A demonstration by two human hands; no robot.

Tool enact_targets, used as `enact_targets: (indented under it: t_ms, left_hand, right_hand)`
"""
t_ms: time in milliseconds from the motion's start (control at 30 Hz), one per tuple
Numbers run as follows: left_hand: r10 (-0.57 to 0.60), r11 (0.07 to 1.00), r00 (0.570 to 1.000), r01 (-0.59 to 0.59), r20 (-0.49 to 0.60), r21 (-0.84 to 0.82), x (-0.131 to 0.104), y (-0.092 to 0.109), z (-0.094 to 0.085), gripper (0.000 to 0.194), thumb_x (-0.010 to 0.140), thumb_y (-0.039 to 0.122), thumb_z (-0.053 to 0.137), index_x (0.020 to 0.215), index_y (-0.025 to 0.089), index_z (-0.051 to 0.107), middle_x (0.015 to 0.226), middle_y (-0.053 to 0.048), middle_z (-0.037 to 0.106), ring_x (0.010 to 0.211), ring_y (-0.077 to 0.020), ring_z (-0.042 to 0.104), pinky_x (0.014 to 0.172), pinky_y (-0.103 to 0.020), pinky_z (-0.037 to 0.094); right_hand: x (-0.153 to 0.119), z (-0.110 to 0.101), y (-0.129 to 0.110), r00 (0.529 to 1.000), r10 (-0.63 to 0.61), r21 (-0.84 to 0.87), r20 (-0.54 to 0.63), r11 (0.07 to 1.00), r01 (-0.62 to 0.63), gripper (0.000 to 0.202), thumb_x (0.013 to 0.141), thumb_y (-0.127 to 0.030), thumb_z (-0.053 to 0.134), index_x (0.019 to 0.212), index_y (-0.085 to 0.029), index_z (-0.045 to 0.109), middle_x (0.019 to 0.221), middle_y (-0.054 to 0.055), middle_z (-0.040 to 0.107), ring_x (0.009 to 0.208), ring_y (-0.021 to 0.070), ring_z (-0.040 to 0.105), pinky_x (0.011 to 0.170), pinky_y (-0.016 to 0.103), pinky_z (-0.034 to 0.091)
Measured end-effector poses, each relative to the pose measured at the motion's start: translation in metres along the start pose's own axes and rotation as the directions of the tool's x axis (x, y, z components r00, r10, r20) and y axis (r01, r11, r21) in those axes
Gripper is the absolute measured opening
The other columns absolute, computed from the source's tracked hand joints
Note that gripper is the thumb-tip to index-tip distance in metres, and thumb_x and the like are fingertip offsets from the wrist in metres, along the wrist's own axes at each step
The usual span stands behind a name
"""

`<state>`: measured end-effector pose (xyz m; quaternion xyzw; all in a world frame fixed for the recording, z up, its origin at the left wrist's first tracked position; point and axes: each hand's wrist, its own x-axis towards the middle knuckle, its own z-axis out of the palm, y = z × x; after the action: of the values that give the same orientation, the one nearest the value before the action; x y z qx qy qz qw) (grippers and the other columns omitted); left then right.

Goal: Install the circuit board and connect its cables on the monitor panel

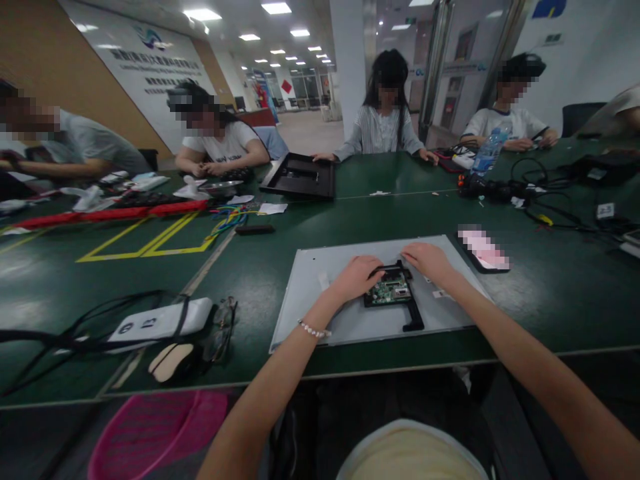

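Observation:
A flat grey panel (310,293) lies on the table in front of me. On it sits a black plastic bracket (414,313) around a green circuit board (389,292). My left hand (356,277) is closed over the bracket's upper left part, fingertips at the board's edge. At the bracket's upper right, my right hand (429,261) has its fingers bent and close together over the panel. Its thumb and whatever it may pinch are hidden. Small white labels (439,293) show on the panel near the right wrist.
A phone (483,250) lies right of the panel. On the left are a white power bank (165,323) with cables, a mouse (173,362) and glasses (223,327). A black tray-like cover (300,177) lies across the table, touched by a person opposite. A pink basket (155,433) stands below.

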<state>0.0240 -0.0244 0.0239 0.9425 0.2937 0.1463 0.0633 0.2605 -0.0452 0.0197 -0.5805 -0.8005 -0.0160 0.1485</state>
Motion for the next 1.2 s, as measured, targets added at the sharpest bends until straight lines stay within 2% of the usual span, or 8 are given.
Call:
enact_targets:
  t_ms: [167, 300, 567, 700, 900, 1033, 1100, 1200]
  left_hand:
    - [0.014, 0.999, 1.000, -0.014, 0.008, 0.041, 0.001, -0.002, 0.002, 0.026, 0.097, 0.027, 0.049, 0.115, 0.015, 0.063, 0.115, -0.010, 0.064, 0.110, -0.0217, 0.057, 0.100, -0.036, 0.042]
    - [0.040, 0.997, 0.999, -0.039, -0.007, 0.069, -0.001, -0.003, 0.004, 0.025, 0.096, 0.024, 0.049, 0.112, 0.012, 0.064, 0.112, -0.012, 0.064, 0.109, -0.0212, 0.056, 0.099, -0.034, 0.042]
    - [0.032, 0.995, 0.999, -0.033, 0.014, 0.093, 0.001, -0.003, 0.004, 0.025, 0.097, 0.024, 0.048, 0.112, 0.013, 0.064, 0.113, -0.011, 0.063, 0.109, -0.0214, 0.056, 0.099, -0.035, 0.042]
    - [0.025, 0.994, 1.000, -0.026, 0.013, 0.103, 0.001, -0.003, 0.003, 0.024, 0.096, 0.023, 0.047, 0.110, 0.014, 0.065, 0.110, -0.010, 0.063, 0.107, -0.0215, 0.057, 0.098, -0.036, 0.043]
    - [-0.056, 0.990, 0.997, 0.062, -0.050, 0.124, -0.002, 0.003, 0.001, 0.020, 0.091, 0.022, 0.053, 0.108, 0.014, 0.061, 0.106, -0.010, 0.061, 0.105, -0.0236, 0.056, 0.095, -0.038, 0.045]
    - [-0.137, 0.984, 0.981, 0.151, -0.137, 0.092, -0.002, 0.005, 0.002, 0.034, 0.088, 0.020, 0.055, 0.121, 0.016, 0.052, 0.121, -0.011, 0.056, 0.117, -0.0252, 0.050, 0.101, -0.040, 0.042]
    - [-0.129, 0.987, 0.984, 0.140, -0.125, 0.081, -0.002, 0.004, 0.003, 0.033, 0.088, 0.020, 0.054, 0.121, 0.017, 0.053, 0.122, -0.010, 0.056, 0.118, -0.0252, 0.049, 0.102, -0.040, 0.041]
    - [-0.097, 0.991, 0.993, 0.103, -0.074, 0.085, 0.000, 0.001, 0.006, 0.022, 0.090, 0.021, 0.052, 0.109, 0.017, 0.062, 0.113, -0.010, 0.060, 0.111, -0.0242, 0.053, 0.100, -0.039, 0.043]
  right_hand:
    - [-0.001, -0.001, -0.018, 0.992, -0.127, 0.029, -0.011, 0.991, 0.127, 0.024, 0.096, -0.021, 0.048, 0.104, -0.018, 0.071, 0.108, 0.009, 0.070, 0.101, 0.0215, 0.063, 0.086, 0.029, 0.044]
    - [-0.001, 0.001, -0.030, 0.984, -0.180, 0.036, 0.008, 0.983, 0.179, 0.023, 0.095, -0.020, 0.050, 0.104, -0.019, 0.071, 0.107, 0.009, 0.070, 0.100, 0.0212, 0.063, 0.085, 0.030, 0.044]
    - [0.005, -0.006, -0.035, 0.985, -0.168, 0.038, 0.031, 0.985, 0.167, 0.027, 0.098, -0.023, 0.044, 0.110, -0.020, 0.068, 0.111, 0.009, 0.071, 0.101, 0.0209, 0.064, 0.084, 0.029, 0.045]
    - [0.012, -0.010, -0.041, 0.981, -0.173, -0.040, 0.084, 0.983, 0.177, 0.028, 0.099, -0.022, 0.041, 0.108, -0.020, 0.067, 0.102, 0.009, 0.072, 0.096, 0.0211, 0.065, 0.079, 0.028, 0.044]
    - [0.017, -0.002, -0.048, 0.984, -0.156, 0.001, 0.087, 0.988, 0.157, 0.028, 0.097, -0.021, 0.042, 0.102, -0.019, 0.069, 0.104, 0.010, 0.071, 0.100, 0.0210, 0.064, 0.082, 0.028, 0.044]
    - [0.012, 0.004, -0.046, 0.984, -0.145, 0.024, 0.104, 0.989, 0.143, 0.026, 0.096, -0.019, 0.044, 0.101, -0.019, 0.070, 0.104, 0.009, 0.072, 0.101, 0.0212, 0.064, 0.083, 0.028, 0.044]
    - [0.010, 0.007, -0.045, 0.984, -0.147, 0.031, 0.100, 0.989, 0.144, 0.027, 0.096, -0.020, 0.044, 0.100, -0.019, 0.071, 0.104, 0.009, 0.072, 0.101, 0.0213, 0.064, 0.083, 0.028, 0.044]
    - [0.008, 0.009, -0.044, 0.984, -0.159, 0.048, 0.080, 0.987, 0.155, 0.028, 0.097, -0.021, 0.044, 0.101, -0.019, 0.071, 0.103, 0.008, 0.072, 0.100, 0.0207, 0.064, 0.083, 0.028, 0.045]
